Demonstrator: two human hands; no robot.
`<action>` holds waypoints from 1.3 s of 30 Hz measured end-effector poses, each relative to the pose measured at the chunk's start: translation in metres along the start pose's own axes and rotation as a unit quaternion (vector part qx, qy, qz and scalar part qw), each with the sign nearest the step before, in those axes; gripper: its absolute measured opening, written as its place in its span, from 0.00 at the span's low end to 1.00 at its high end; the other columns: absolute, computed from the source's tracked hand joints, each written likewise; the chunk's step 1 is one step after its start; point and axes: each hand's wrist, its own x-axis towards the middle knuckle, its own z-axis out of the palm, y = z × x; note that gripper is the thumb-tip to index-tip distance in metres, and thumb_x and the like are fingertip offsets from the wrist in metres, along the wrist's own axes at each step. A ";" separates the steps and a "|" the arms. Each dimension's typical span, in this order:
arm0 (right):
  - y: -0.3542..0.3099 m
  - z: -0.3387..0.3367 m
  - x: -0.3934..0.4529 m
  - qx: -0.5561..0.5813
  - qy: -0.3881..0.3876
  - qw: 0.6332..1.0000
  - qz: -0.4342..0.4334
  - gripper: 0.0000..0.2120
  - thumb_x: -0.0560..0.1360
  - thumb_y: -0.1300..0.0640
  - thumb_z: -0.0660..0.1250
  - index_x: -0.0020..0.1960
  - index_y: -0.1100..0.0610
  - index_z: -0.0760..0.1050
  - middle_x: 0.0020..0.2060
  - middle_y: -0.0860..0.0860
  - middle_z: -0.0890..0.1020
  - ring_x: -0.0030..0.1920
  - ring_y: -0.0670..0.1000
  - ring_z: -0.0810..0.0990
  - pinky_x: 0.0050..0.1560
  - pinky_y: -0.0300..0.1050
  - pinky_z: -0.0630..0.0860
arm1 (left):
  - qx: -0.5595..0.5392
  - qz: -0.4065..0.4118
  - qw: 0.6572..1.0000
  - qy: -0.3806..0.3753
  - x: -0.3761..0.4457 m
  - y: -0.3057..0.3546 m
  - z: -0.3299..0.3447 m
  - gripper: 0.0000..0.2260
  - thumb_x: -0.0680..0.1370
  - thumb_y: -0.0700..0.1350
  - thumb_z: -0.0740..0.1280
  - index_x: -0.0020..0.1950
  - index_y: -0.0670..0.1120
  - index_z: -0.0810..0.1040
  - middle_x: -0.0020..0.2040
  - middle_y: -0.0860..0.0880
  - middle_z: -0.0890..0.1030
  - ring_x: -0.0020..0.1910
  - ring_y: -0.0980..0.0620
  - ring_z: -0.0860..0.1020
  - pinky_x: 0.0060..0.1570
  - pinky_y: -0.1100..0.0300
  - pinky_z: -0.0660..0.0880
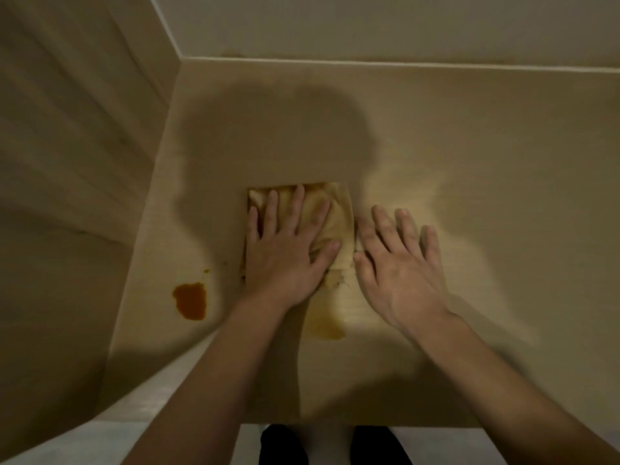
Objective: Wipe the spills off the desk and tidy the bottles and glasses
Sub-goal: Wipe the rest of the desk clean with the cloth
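A stained, yellowish cloth [339, 209] lies flat on the pale wooden desk [469, 146]. My left hand [288, 250] presses on it with fingers spread and straight. My right hand [399, 260] lies flat on the desk just to the right of the cloth, fingers spread, thumb near the cloth's edge. An orange-brown puddle [190, 301] sits near the desk's left edge. A fainter smeared stain [327, 325] shows below the cloth, between my wrists. No bottles or glasses are in view.
A wall [369, 25] runs along the desk's far edge and a panelled surface [67, 146] borders its left side. The desk's near edge [436, 424] lies close to my body, with dark shoes [285, 444] on the floor below.
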 end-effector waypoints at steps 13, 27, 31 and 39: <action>-0.009 0.000 -0.008 -0.002 0.020 1.000 0.021 0.29 0.82 0.42 0.36 0.83 0.44 0.44 0.83 0.47 0.45 0.82 0.55 0.40 0.78 0.64 0.43 | 0.016 0.065 0.998 -0.016 -0.104 0.011 0.016 0.29 0.81 0.68 0.45 0.81 0.62 0.51 0.83 0.48 0.53 0.81 0.37 0.51 0.75 0.32 0.51; -0.008 0.000 -0.029 0.054 0.023 0.998 0.037 0.28 0.83 0.42 0.39 0.83 0.44 0.44 0.82 0.46 0.44 0.81 0.53 0.37 0.78 0.63 0.37 | 0.023 0.046 0.999 -0.002 -0.080 0.000 0.017 0.29 0.80 0.69 0.39 0.81 0.63 0.41 0.83 0.50 0.43 0.81 0.39 0.41 0.76 0.35 0.41; -0.013 0.008 -0.036 0.046 0.015 0.998 0.030 0.28 0.83 0.44 0.38 0.83 0.45 0.43 0.83 0.47 0.43 0.81 0.54 0.37 0.78 0.63 0.38 | 0.025 0.058 0.998 -0.005 -0.115 0.010 0.023 0.30 0.81 0.67 0.45 0.82 0.59 0.52 0.83 0.47 0.52 0.80 0.36 0.50 0.75 0.33 0.49; -0.017 0.012 -0.039 0.051 0.028 0.998 0.029 0.28 0.84 0.43 0.38 0.83 0.44 0.46 0.83 0.47 0.46 0.81 0.54 0.39 0.78 0.63 0.39 | 0.029 0.067 0.997 -0.028 -0.091 -0.016 0.012 0.30 0.77 0.72 0.36 0.77 0.67 0.31 0.80 0.56 0.33 0.78 0.44 0.31 0.75 0.40 0.32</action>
